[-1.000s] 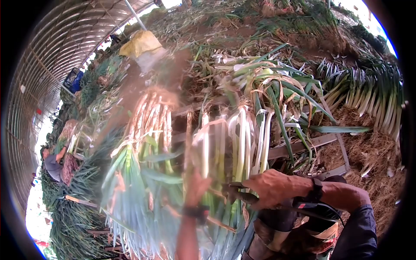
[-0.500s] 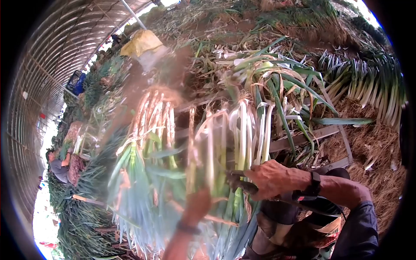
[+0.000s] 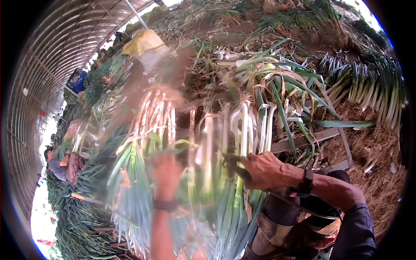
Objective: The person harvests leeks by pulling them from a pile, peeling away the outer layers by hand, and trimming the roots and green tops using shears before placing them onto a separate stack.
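A row of green onions (image 3: pixel 206 149), roots up and leaves toward me, lies across a metal and wood rack. My right hand (image 3: pixel 266 169) is closed on a dark air gun (image 3: pixel 238 168), whose thin hose (image 3: pixel 288 201) trails back past my wrist. The gun's front end is over the stalks at the row's right side. My left hand (image 3: pixel 167 173), smeared by motion, hovers at the leaves beside a bunch of unpeeled brown-skinned onions (image 3: pixel 151 112); its fingers cannot be made out. Peeled white stalks (image 3: pixel 245 130) stand beside my right hand.
Stripped leaves (image 3: pixel 277 78) heap behind the rack's bar (image 3: pixel 307 139). More onions (image 3: pixel 364 82) are stacked at the right above a mass of roots (image 3: pixel 368 173). A yellow and white sack (image 3: pixel 145 45) is at the back. At the far left a person (image 3: pixel 58 167) works beside onion piles.
My left hand has moved up and to the left, toward the brown-skinned bunch. My right hand has shifted slightly up and left with the air gun.
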`<action>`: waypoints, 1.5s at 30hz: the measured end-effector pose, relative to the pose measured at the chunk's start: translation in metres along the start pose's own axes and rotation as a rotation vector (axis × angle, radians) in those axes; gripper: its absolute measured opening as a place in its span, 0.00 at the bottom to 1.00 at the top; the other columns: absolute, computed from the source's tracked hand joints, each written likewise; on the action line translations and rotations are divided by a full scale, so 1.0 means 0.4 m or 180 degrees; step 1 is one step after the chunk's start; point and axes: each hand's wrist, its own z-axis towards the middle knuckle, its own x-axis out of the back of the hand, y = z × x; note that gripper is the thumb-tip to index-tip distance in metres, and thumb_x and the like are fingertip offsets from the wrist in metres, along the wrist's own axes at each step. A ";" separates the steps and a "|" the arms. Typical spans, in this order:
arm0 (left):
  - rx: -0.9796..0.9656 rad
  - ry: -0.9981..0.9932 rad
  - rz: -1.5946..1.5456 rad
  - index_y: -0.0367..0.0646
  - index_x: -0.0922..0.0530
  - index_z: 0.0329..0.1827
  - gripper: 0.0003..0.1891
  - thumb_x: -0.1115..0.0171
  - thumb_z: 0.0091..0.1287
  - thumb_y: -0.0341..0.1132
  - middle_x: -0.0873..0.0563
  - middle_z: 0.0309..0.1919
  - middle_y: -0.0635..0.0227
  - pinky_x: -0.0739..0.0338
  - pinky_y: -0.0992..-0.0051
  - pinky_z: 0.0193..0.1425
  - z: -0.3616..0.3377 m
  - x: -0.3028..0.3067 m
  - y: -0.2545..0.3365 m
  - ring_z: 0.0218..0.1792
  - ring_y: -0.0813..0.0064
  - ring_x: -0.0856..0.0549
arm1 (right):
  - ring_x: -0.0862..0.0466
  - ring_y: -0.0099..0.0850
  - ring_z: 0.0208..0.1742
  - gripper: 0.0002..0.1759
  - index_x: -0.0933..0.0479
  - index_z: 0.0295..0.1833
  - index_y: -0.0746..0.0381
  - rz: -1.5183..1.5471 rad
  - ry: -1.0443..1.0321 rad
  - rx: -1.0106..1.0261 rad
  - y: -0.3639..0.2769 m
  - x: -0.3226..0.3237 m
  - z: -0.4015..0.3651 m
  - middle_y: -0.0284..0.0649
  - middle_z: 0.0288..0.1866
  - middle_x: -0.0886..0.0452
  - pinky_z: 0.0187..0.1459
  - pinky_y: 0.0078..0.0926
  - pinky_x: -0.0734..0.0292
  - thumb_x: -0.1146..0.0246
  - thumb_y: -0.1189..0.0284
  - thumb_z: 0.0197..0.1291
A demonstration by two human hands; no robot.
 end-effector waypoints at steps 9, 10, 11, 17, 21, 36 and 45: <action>0.1208 -0.0978 -0.1775 0.36 0.22 0.55 0.26 0.27 0.56 0.41 0.14 0.49 0.43 0.18 0.54 0.53 -0.139 -0.156 0.308 0.51 0.45 0.13 | 0.16 0.47 0.29 0.33 0.26 0.62 0.67 0.0347 -0.0684 -0.0032 -0.010 0.005 -0.018 0.46 0.30 0.19 0.33 0.46 0.20 0.36 0.57 0.54; 0.1202 -0.1006 -0.1673 0.35 0.21 0.55 0.26 0.27 0.55 0.40 0.13 0.49 0.42 0.18 0.55 0.54 -0.143 -0.168 0.308 0.53 0.45 0.13 | 0.16 0.48 0.30 0.33 0.26 0.61 0.67 0.0287 -0.0776 0.0014 -0.010 0.004 -0.023 0.47 0.31 0.19 0.34 0.46 0.20 0.36 0.57 0.53; 0.1337 -0.0850 -0.1924 0.35 0.21 0.54 0.26 0.27 0.55 0.40 0.13 0.49 0.42 0.18 0.55 0.53 -0.126 -0.144 0.310 0.53 0.45 0.13 | 0.15 0.48 0.31 0.32 0.25 0.60 0.67 0.0216 -0.0861 0.0057 -0.009 0.009 -0.028 0.48 0.32 0.19 0.34 0.46 0.20 0.36 0.56 0.53; 0.1764 -0.1379 -0.2409 0.36 0.20 0.54 0.26 0.28 0.53 0.40 0.12 0.48 0.43 0.21 0.54 0.59 -0.065 -0.082 0.316 0.54 0.44 0.14 | 0.13 0.50 0.34 0.29 0.22 0.53 0.67 -0.0093 -0.0377 0.0106 0.021 -0.014 -0.045 0.52 0.36 0.15 0.35 0.47 0.18 0.32 0.57 0.51; 0.1826 -0.1408 -0.2725 0.37 0.24 0.59 0.29 0.29 0.53 0.39 0.13 0.49 0.43 0.21 0.51 0.59 -0.089 -0.180 0.337 0.53 0.42 0.14 | 0.15 0.54 0.38 0.31 0.25 0.50 0.69 -0.0105 -0.0238 -0.0171 0.042 -0.010 -0.041 0.55 0.41 0.17 0.39 0.49 0.20 0.29 0.56 0.48; 0.0987 -0.1098 -0.2521 0.40 0.22 0.62 0.22 0.33 0.68 0.41 0.10 0.45 0.52 0.16 0.58 0.52 -0.188 -0.184 0.278 0.43 0.50 0.11 | 0.14 0.51 0.38 0.35 0.26 0.60 0.62 0.0369 -0.0953 0.0148 0.000 -0.029 0.006 0.51 0.38 0.17 0.39 0.49 0.21 0.28 0.54 0.51; 0.1903 -0.0990 -0.2072 0.37 0.29 0.72 0.35 0.30 0.62 0.40 0.20 0.66 0.46 0.25 0.54 0.69 -0.098 -0.013 0.147 0.64 0.44 0.20 | 0.22 0.31 0.21 0.20 0.26 0.67 0.46 -0.0082 -0.0407 0.0813 -0.059 -0.039 0.004 0.39 0.28 0.21 0.20 0.36 0.27 0.46 0.67 0.72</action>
